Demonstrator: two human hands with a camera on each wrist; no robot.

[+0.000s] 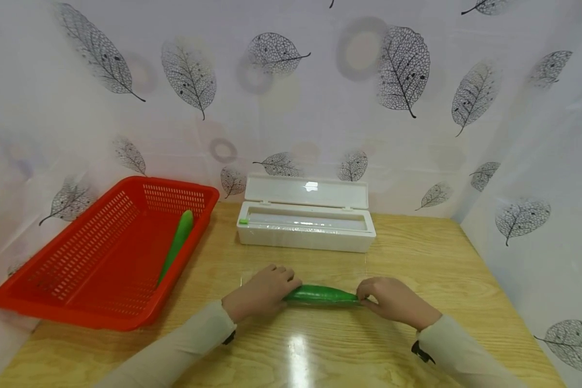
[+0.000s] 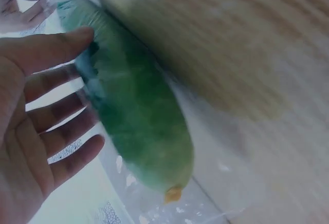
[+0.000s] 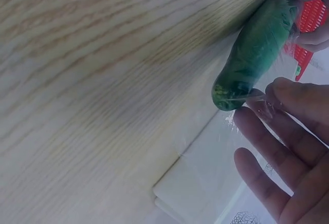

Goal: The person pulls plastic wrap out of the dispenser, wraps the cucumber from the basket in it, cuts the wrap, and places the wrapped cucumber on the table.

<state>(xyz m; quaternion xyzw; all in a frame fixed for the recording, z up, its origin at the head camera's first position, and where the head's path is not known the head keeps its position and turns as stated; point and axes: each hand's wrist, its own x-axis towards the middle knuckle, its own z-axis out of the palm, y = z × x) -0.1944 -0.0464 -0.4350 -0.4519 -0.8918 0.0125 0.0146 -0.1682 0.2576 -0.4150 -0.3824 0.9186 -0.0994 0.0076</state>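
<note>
A green cucumber (image 1: 322, 295) lies crosswise on the table, with clear cling film (image 2: 154, 216) about it and spreading past its end. My left hand (image 1: 267, 290) holds the cucumber's left part, thumb on one side and fingers on the other in the left wrist view. At the other end, my right hand (image 1: 392, 299) pinches a bit of film between thumb and fingertips, as the right wrist view shows. The film is wrinkled close to the cucumber's skin. Behind the hands stands a white cling film box (image 1: 305, 240), its lid up.
On the left stands a red plastic basket (image 1: 84, 318) with another cucumber (image 1: 178, 242) leaning inside it. A green slider (image 1: 243, 221) sits at the left of the box's front edge. Leaf-patterned curtain (image 1: 300, 124) hangs behind and beside the wooden table (image 1: 436, 253).
</note>
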